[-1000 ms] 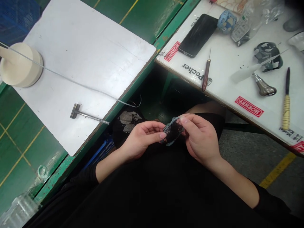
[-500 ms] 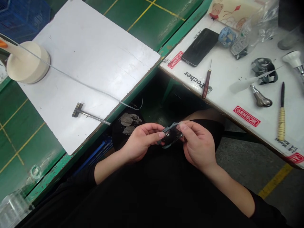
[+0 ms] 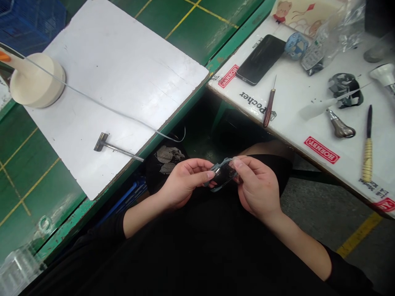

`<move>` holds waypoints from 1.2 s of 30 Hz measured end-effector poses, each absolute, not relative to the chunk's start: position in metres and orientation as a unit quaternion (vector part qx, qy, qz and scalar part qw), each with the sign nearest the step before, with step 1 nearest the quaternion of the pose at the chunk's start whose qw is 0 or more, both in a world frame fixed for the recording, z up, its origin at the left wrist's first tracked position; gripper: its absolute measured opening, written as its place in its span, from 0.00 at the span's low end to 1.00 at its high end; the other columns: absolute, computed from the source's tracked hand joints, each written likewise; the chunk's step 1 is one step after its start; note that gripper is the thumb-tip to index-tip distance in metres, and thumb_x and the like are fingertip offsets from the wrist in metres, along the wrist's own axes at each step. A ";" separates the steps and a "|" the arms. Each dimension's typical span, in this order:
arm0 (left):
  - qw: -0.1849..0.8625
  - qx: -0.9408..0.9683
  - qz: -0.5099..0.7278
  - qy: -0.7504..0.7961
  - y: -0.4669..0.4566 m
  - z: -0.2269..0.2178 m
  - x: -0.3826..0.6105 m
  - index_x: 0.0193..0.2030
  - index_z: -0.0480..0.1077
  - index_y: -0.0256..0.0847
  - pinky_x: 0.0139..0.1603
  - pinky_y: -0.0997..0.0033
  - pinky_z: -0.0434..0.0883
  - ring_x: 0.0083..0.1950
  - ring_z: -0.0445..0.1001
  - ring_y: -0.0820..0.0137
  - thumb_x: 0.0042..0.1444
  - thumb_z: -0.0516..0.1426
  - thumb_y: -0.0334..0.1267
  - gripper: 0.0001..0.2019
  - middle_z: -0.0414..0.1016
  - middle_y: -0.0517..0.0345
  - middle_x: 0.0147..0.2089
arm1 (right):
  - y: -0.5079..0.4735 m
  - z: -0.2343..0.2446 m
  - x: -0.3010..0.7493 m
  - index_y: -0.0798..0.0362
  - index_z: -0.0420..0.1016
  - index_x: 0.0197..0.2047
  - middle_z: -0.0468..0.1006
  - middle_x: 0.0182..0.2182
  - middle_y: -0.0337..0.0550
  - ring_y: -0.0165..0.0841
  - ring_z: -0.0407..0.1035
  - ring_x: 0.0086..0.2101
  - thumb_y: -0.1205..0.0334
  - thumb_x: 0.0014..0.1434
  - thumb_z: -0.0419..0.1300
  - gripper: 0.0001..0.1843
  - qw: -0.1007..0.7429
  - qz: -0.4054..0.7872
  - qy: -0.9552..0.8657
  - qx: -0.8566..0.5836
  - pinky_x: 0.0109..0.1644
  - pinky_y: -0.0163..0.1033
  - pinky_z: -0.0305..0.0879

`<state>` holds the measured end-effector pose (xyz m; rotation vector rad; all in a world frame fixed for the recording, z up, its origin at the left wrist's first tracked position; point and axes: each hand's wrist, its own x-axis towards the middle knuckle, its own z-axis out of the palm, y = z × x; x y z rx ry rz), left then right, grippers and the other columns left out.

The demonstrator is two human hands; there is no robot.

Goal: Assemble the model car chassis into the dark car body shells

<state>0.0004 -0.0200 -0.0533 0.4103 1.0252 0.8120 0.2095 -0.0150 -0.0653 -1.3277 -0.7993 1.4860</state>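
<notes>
Together, the left hand [image 3: 182, 183] and right hand [image 3: 257, 187] pinch a small dark part with a grey rim [image 3: 224, 174] between them, fingertips closed on its opposite ends, above the person's lap. Nearby, a small metal hammer [image 3: 115, 148] lies on the white board [image 3: 108, 74]; an awl [image 3: 269, 107] rests on the right-hand table.

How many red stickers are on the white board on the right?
3 red stickers: one beside the phone, one near the yellow-handled tool, one cut off at the right edge. Others may be hidden.
</notes>
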 end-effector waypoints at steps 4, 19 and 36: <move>0.794 0.167 0.363 0.459 -0.019 -0.051 -0.001 0.54 0.85 0.37 0.47 0.66 0.86 0.40 0.88 0.67 0.63 0.80 0.47 0.20 0.88 0.54 0.43 | -0.011 -0.061 0.209 0.48 0.88 0.35 0.83 0.34 0.43 0.33 0.69 0.33 0.43 0.66 0.80 0.19 0.481 0.620 -0.301 -0.541 0.36 0.40 0.66; 0.821 0.144 0.342 0.435 -0.013 -0.053 -0.002 0.53 0.84 0.36 0.42 0.66 0.86 0.35 0.85 0.68 0.63 0.79 0.42 0.18 0.87 0.53 0.39 | -0.009 -0.062 0.211 0.47 0.88 0.37 0.83 0.35 0.43 0.34 0.71 0.33 0.39 0.61 0.83 0.21 0.448 0.664 -0.271 -0.535 0.37 0.42 0.71; 0.797 0.263 0.319 0.440 -0.019 -0.054 -0.014 0.58 0.80 0.41 0.38 0.67 0.89 0.37 0.86 0.69 0.62 0.80 0.39 0.23 0.86 0.55 0.48 | -0.006 -0.059 0.210 0.50 0.87 0.42 0.82 0.31 0.40 0.29 0.67 0.28 0.33 0.64 0.81 0.27 0.322 0.741 -0.320 -0.495 0.30 0.37 0.65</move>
